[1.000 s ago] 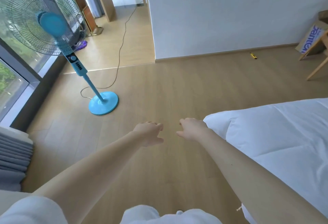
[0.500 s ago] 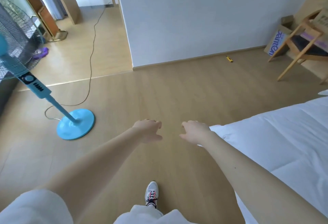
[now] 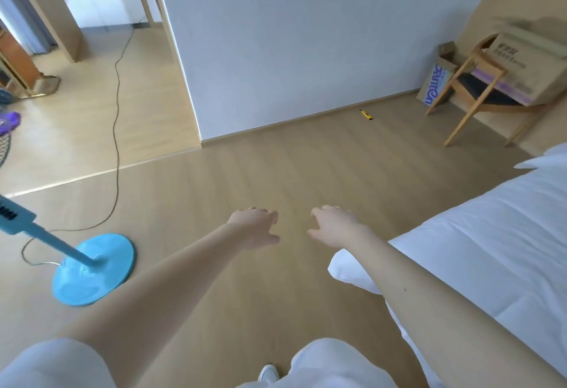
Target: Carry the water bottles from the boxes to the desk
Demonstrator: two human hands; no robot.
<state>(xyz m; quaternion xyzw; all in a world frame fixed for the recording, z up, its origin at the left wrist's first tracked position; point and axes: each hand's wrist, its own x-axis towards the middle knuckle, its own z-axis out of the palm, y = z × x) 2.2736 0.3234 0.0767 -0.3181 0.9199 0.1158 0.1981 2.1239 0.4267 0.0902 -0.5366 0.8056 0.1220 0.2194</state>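
— What do we have underfoot?
— A pale wooden floor [image 3: 276, 166] in long, smooth planks with a faint sheen. It runs up to a plain white wall [image 3: 291, 34] with a low wooden skirting. Left of the wall's corner the room opens into a passage.

— And around us?
— On our right is a bed [image 3: 491, 249] under a white sheet, soft and creased, its rounded corner just beside our right forearm. On our left is the round, glossy blue base of a fan [image 3: 93, 269], with a slanted blue pole rising from it. A thin dark cord [image 3: 116, 111] snakes across the floor towards the passage.

— Where are the boxes?
— In the far right corner, well apart from us. A cardboard box [image 3: 435, 88] with blue lettering stands on the floor against the wall, flaps open. A bigger box [image 3: 527, 68] is at a wooden chair [image 3: 481, 89] with a curved back, either on it or right behind it (what either box holds, we cannot tell from here). A small yellow thing [image 3: 366, 114] lies on the floor by the skirting.

— Our hands?
— Both are stretched out ahead over the floor, near each other but apart. Our left hand [image 3: 254, 228] has its fingers loosely curled, thumb out, gripping nothing. Our right hand [image 3: 334, 228] is the same, slack and holding nothing. One white shoe [image 3: 269, 372] shows at the bottom edge.
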